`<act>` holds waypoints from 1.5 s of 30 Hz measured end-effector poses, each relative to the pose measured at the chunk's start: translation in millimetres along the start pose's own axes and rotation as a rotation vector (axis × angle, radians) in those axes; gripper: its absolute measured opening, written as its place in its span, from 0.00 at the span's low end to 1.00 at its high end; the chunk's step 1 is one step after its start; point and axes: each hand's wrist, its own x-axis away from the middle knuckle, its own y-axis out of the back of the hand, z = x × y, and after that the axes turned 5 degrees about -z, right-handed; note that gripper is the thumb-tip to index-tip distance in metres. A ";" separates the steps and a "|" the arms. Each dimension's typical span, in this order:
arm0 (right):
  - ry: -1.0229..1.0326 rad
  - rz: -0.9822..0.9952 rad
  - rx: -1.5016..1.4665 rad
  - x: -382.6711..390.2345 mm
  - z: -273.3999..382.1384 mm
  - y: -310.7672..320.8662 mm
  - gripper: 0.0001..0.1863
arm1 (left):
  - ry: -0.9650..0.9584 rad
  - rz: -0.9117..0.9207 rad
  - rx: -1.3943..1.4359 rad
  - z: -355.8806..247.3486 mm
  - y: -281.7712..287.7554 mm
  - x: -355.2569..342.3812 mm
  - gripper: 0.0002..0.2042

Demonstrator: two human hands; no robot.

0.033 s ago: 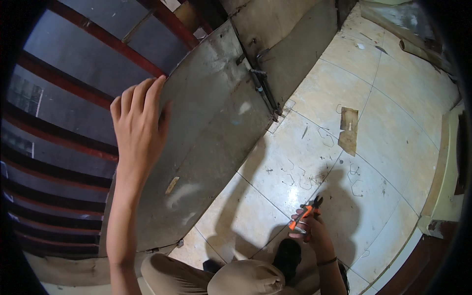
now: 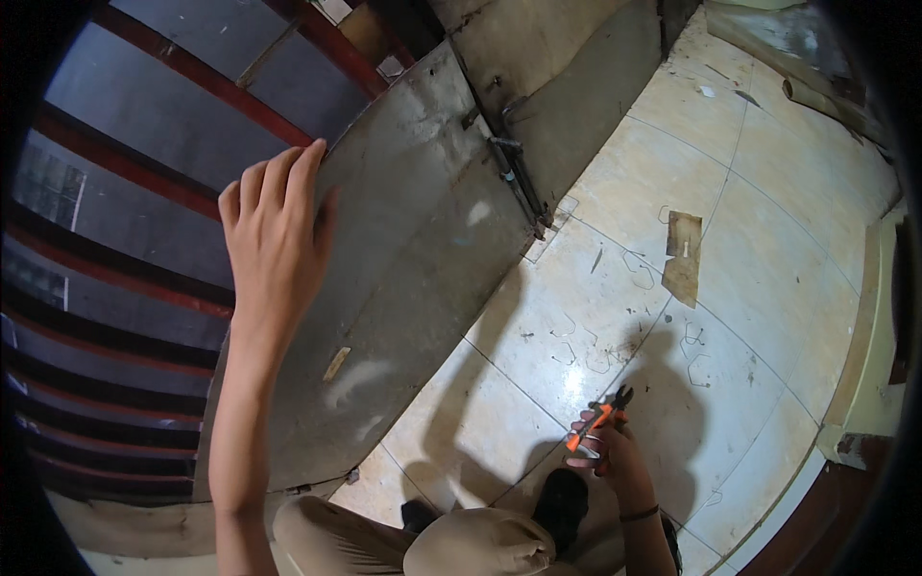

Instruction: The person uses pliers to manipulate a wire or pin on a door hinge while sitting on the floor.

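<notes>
My left hand (image 2: pixel 277 235) is at the upper edge of a grey sheet-metal gate panel (image 2: pixel 403 259), its fingers bent over the edge and the thumb on the panel's near side. The fingertips are partly hidden. Low in the view, my right hand (image 2: pixel 615 451) is closed around the handles of cutting pliers (image 2: pixel 600 422) with orange and black grips. Their dark jaws point up and away, over the tiled floor (image 2: pixel 519 384).
Red-brown metal bars (image 2: pixel 125 259) run behind the panel at left. A bolt rod (image 2: pixel 519 182) stands on the panel's right end. Bent wire pieces (image 2: pixel 696 370) and a torn brown cardboard piece (image 2: pixel 683 257) lie on the tiles. A rolled sheet (image 2: pixel 831 110) lies far right.
The view has shifted very slightly. Both hands and the pliers otherwise look the same.
</notes>
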 end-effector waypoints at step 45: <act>0.294 0.120 0.457 -134.1 111.5 -196.5 0.24 | 0.046 -0.182 0.045 26.8 50.3 94.1 0.28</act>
